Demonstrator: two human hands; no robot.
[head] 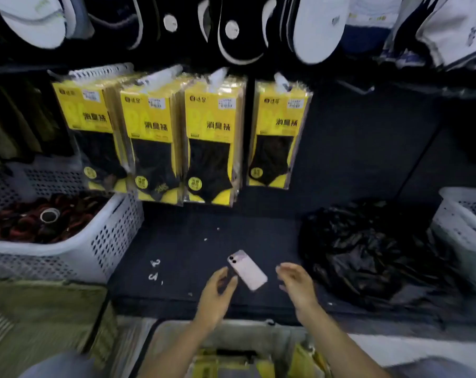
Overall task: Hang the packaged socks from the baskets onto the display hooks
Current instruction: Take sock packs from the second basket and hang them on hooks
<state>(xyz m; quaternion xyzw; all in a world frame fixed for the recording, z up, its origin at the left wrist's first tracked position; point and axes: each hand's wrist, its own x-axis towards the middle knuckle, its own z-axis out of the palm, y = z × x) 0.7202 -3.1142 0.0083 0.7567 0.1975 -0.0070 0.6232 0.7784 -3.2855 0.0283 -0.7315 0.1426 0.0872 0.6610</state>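
Observation:
Yellow packaged socks (212, 137) hang in four rows on display hooks (356, 88) at the back wall; the rightmost row (279, 132) holds few packs. More yellow packs (231, 361) lie in a basket (258, 327) at the bottom centre. My left hand (217, 289) and my right hand (296, 282) hover with relaxed fingers over the dark shelf, either side of a pink phone (247, 270) lying there. Neither hand holds anything.
A white perforated basket (108, 241) with dark red items stands at left. A crumpled black plastic bag (367, 249) lies at right, beside another white basket (460, 222). Small white hooks (154, 270) lie on the shelf. Slippers hang above.

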